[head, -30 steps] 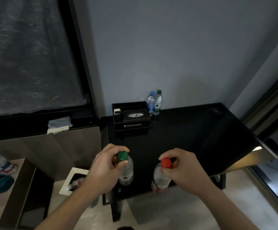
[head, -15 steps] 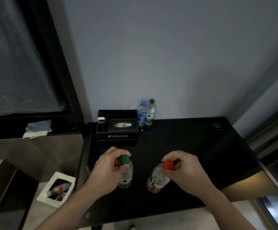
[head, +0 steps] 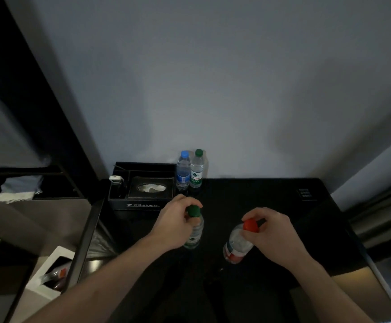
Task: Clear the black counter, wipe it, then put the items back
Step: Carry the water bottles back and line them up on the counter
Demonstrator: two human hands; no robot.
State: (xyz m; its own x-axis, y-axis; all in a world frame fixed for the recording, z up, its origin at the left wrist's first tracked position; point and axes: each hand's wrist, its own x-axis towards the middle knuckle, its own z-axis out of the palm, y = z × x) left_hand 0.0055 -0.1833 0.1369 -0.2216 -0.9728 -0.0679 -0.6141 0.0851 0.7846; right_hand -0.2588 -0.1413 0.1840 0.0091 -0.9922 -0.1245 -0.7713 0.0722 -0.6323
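Note:
My left hand [head: 173,223] grips the neck of a clear bottle with a green cap [head: 195,230] over the black counter [head: 290,234]. My right hand [head: 273,236] grips the neck of a clear bottle with a red cap [head: 237,245], which tilts to the left. Whether either bottle touches the counter I cannot tell. At the back of the counter stand a blue-capped bottle [head: 183,171] and a second green-capped bottle [head: 197,170], side by side against the wall. Left of them sits a black tissue box tray [head: 143,186].
A folded cloth [head: 19,188] lies on the dark ledge at the left. A white bin [head: 52,272] with wrappers stands on the floor below the counter's left edge. A small plaque [head: 305,194] lies at the counter's back right. Curtains hang at the right.
Both hands have carried their bottles forward over the counter, toward the tissue box and the standing bottles. The view has moved closer to the wall.

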